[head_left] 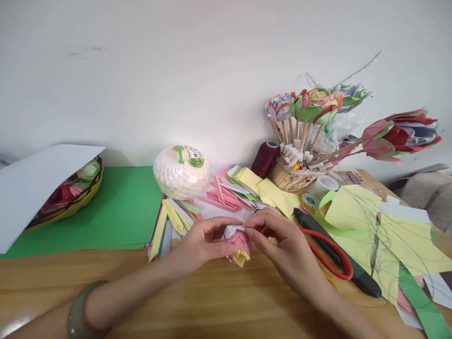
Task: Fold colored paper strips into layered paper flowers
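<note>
- From where I stand, the left hand (201,240) comes in from the left, its thumb and fingers narrowed around the left side of a small paper flower (241,239).
- Left of the flower and a little farther off lie folded paper strips (175,217), loose and likely to slide at a brush.
- The flower is between both hands, above the near, middle part of the wooden table (183,301): white on the far side, pink in the middle, yellow at the near tip. I'd judge it very light, springy and easily crushed; best held lightly by its outer sides, clear of the pointed petals.
- The right hand (286,240) pinches its far right edge, fingertips close together.
- Farther right, red-handled scissors (348,269) lie near that wrist.
</note>
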{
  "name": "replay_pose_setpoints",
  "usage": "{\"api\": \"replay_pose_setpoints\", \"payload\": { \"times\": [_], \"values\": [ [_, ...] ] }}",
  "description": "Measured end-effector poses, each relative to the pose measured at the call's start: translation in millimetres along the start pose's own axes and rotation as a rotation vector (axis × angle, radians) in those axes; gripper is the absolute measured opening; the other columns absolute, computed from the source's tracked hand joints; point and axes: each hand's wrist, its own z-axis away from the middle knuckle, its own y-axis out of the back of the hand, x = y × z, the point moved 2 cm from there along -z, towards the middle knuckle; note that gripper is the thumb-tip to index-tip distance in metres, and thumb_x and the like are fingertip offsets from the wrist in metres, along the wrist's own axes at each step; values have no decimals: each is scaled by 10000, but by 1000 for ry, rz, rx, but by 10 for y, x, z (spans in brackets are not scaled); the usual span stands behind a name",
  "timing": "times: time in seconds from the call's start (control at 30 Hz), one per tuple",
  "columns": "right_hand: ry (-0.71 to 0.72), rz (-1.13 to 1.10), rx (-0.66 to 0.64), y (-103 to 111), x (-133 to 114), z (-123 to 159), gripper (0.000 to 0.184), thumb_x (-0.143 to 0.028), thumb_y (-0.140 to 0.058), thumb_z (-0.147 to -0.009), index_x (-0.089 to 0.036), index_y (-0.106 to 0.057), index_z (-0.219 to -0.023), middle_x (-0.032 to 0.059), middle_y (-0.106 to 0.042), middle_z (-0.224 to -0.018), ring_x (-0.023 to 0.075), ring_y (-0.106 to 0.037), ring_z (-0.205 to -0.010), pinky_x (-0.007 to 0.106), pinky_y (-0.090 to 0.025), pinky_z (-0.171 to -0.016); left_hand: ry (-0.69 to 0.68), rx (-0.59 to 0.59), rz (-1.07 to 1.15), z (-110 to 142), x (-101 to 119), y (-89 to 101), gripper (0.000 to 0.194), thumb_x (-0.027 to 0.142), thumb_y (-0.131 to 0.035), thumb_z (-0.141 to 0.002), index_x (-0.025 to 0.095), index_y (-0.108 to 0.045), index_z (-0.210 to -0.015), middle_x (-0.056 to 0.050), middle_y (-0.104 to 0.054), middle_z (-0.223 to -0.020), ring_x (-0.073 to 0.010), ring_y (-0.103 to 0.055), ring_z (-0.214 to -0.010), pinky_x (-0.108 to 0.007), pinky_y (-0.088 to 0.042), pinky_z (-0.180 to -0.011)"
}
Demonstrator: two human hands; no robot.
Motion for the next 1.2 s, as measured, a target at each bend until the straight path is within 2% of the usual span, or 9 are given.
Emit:
{"api": "replay_pose_setpoints", "payload": {
  "times": [0.13, 0.23, 0.33, 0.53, 0.67, 0.9, 1.0, 1.1, 1.2],
  "values": [
    [-22, -10, 86, 28, -52, 27, 109, -230, -547, -841, -193, -597, -752, 9, -567, -713, 127, -513, -591, 236, -432, -516, -51, 72, -15, 0, 3, 8, 441, 205, -721, -685, 262, -622, -1110, -41, -646, -1064, -217, -567, -968, -336, -472, -788],
    [-58, -9, 14, 8, -91, 37, 200, -236, -534, -847, -192, -600, -663, -12, -530, -614, 121, -482, -553, 228, -397, -492, -84, 124, -60, -6, 15, 20, 449, 205, -714, -698, 269, -610, -1130, -34, -650, -1088, -233, -536, -1059, -373, -413, -905],
    [-130, -39, -44, -21, -84, 26, 180, -244, -537, -841, -193, -635, -699, -4, -563, -655, 123, -501, -581, 225, -399, -507, -119, 147, -74, -5, 34, 19, 476, 198, -714, -700, 301, -594, -1149, -14, -594, -1224, -237, -471, -1176, -376, -337, -997],
    [-197, -82, -59, -35, -38, -6, 199, -266, -541, -823, -184, -664, -689, 8, -592, -651, 131, -529, -592, 226, -419, -512, -172, 103, -66, 28, 49, 2, 391, 262, -669, -745, 251, -619, -1132, -45, -539, -1310, -281, -397, -1260, -411, -299, -1037],
    [-230, -86, -83, -39, -5, -7, 166, -235, -554, -806, -183, -700, -746, 27, -652, -701, 150, -585, -636, 241, -452, -536, -180, 100, -120, 29, 22, 26, 336, 345, -513, -851, 216, -625, -1140, -69, -565, -1282, -288, -404, -1253, -436, -268, -1054],
    [-388, -316, -77, -89, 80, -8, 85, -234, -616, -746, -180, -681, -753, 20, -710, -726, 148, -647, -646, 234, -501, -566, -263, 138, -357, 31, 62, 17, 269, 291, -535, -841, 289, -650, -1085, -29, -585, -1228, -236, -429, -1217, -392, -217, -1077],
    [-446, -323, -103, -112, 102, -3, 88, -234, -609, -742, -171, -670, -742, 19, -708, -714, 147, -646, -638, 239, -505, -578, -278, 101, -357, 46, 88, -14, 258, 254, -563, -817, 292, -664, -1051, -40, -560, -1181, -241, -428, -1192, -377, -313, -1023],
    [-417, -218, -117, -122, 87, 11, 86, -203, -582, -750, -164, -652, -719, 15, -684, -694, 140, -619, -625, 235, -486, -568, -259, 60, -325, 68, 85, -37, 269, 248, -585, -798, 281, -652, -1056, -53, -516, -1153, -253, -446, -1140, -348, -422, -912],
    [-228, -10, -81, -128, 24, 43, 114, -126, -546, -748, -177, -626, -684, -4, -631, -651, 115, -555, -562, 211, -436, -506, -255, 97, -334, 95, 72, -38, 305, 256, -632, -768, 284, -619, -1071, -46, -487, -1167, -249, -444, -1122, -326, -430, -891]
  ]
}}
